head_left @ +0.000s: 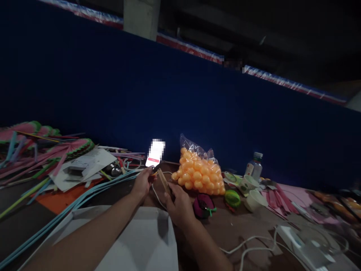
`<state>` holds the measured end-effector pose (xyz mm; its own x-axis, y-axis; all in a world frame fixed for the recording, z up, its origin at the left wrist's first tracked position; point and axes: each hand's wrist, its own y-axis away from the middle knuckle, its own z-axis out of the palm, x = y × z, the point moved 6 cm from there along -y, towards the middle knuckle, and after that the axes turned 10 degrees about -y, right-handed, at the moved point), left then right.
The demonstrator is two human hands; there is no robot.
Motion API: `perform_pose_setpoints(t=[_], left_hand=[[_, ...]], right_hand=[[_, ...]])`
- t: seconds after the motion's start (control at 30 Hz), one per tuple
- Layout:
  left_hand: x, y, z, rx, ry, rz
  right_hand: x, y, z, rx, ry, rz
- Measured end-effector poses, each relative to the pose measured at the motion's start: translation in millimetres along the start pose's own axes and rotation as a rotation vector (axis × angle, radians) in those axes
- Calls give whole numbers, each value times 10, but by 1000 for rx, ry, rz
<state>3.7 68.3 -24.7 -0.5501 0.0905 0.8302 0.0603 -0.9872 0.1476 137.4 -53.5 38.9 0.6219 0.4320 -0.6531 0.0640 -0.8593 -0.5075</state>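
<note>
My left hand [142,184] is closed around something small and dark with a bit of orange, too blurred to name. Just beyond it a phone [155,154] with a bright screen leans upright. My right hand [180,205] grips a flat tan wooden-looking stick [163,180], whose upper end comes close to the left fingers. Right of the stick sits a clear plastic bag of orange balls [199,173]. Beside my right hand lie a round dark purple craft piece [203,206] with a green tip and a small green striped ball [232,198]. A white sheet [141,237] lies below my forearms.
Pink and green paper pieces [76,148], light blue strips [93,194] and a small box [81,165] crowd the left. Pale cups [255,200], a capped bottle [255,165], pink paper and white cords [254,248] are on the right. A dark blue partition [169,94] stands behind.
</note>
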Motion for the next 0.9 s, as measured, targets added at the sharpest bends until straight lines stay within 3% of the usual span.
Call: perform_pose_setpoints(t=[0.23, 0.47, 0.73, 0.9], left_hand=[[9, 10, -45, 23, -31, -4], [31, 29, -71, 66, -70, 16], [5, 17, -78, 64, -113, 16], [-3, 51, -43, 36, -143, 4]], right_hand=[[236, -34, -53, 105, 1, 137], [489, 5, 30, 16, 77, 277], [464, 43, 118, -63, 293, 203], [322, 32, 56, -138, 495, 219]])
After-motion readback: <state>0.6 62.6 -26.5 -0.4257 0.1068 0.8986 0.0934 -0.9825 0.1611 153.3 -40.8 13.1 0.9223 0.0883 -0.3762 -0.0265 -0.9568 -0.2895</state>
